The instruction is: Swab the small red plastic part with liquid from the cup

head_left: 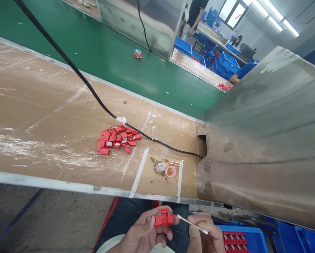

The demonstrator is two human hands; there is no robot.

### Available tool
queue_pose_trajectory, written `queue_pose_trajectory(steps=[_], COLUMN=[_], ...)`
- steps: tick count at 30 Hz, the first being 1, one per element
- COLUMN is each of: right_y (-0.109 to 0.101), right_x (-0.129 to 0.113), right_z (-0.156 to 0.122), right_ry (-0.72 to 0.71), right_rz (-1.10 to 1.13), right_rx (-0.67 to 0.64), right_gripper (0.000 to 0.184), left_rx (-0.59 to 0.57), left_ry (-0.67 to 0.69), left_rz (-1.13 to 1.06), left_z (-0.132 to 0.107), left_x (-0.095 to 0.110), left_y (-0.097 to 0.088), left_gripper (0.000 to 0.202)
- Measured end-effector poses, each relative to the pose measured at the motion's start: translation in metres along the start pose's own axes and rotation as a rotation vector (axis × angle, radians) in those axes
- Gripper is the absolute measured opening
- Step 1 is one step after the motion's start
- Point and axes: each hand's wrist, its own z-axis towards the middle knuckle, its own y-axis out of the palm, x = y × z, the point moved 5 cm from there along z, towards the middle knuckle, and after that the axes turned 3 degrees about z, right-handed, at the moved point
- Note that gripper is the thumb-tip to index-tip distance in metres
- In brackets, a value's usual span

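My left hand (144,230) grips a red plastic part (164,218) with small grey patches, held over my lap just below the table edge. Between the thumb and fingers of my right hand (206,232) is a cotton swab (192,225), slanting across. The swab's upper tip comes close to the right side of the red part; whether it touches I cannot tell. Above, on the table, sit a small cup of reddish liquid (170,171) and a clear round lid or dish (160,168). Beside them lie used-looking swabs (175,162).
A pile of red parts (117,138) lies on the cardboard-covered table (67,123). A black cable (94,93) crosses it to a metal panel (260,140) at right. On the green belt (102,59) stands a small coloured piece (137,53). A blue tray (257,237) holds red parts. Other people are beyond.
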Motion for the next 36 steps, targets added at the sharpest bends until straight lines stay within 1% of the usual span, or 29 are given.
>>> queue_pose_trajectory(steps=[4, 9, 13, 16, 18, 20, 22, 25, 28, 32, 36], right_y=[-0.002, 0.003, 0.009, 0.019, 0.028, 0.038, 0.047, 0.058, 0.064, 0.066, 0.068], right_x=[0.000, -0.003, -0.004, 0.005, 0.016, 0.027, 0.036, 0.045, 0.048, 0.047, 0.044], right_z=[0.000, 0.000, 0.006, 0.017, 0.028, 0.042, 0.055, 0.067, 0.069, 0.067, 0.066], right_ry=[-0.006, 0.008, 0.034, 0.116, 0.150, 0.114, 0.044, -0.027, -0.055, -0.106, -0.142], right_rz=[0.026, 0.010, 0.019, -0.012, -0.089, -0.198, -0.273, -0.291, -0.293, -0.301, -0.307], right_rx=[0.030, -0.010, 0.050, 0.066, 0.027, -0.026, -0.062, -0.093, -0.122, -0.162, -0.190], right_gripper=[0.006, 0.006, 0.006, 0.011, 0.010, 0.005, 0.005, 0.007, 0.007, 0.008, 0.011], left_rx=[-0.009, 0.001, 0.013, 0.018, 0.019, 0.018, 0.014, 0.015, 0.017, 0.007, 0.006], left_ry=[-0.002, 0.000, -0.015, -0.029, -0.051, -0.069, -0.074, -0.067, -0.051, -0.016, -0.018], left_rz=[0.010, 0.018, 0.023, 0.029, 0.040, 0.053, 0.062, 0.066, 0.058, 0.035, 0.028], left_z=[0.000, -0.001, -0.001, -0.001, -0.001, 0.000, 0.000, 0.000, 0.002, 0.006, 0.008], left_x=[-0.002, -0.002, -0.003, -0.002, 0.001, 0.004, 0.008, 0.010, 0.007, -0.002, -0.004], left_y=[0.000, 0.001, 0.002, 0.004, 0.006, 0.009, 0.011, 0.009, 0.003, -0.007, -0.011], left_gripper=[0.045, 0.042, 0.042, 0.043, 0.043, 0.044, 0.043, 0.042, 0.042, 0.041, 0.041])
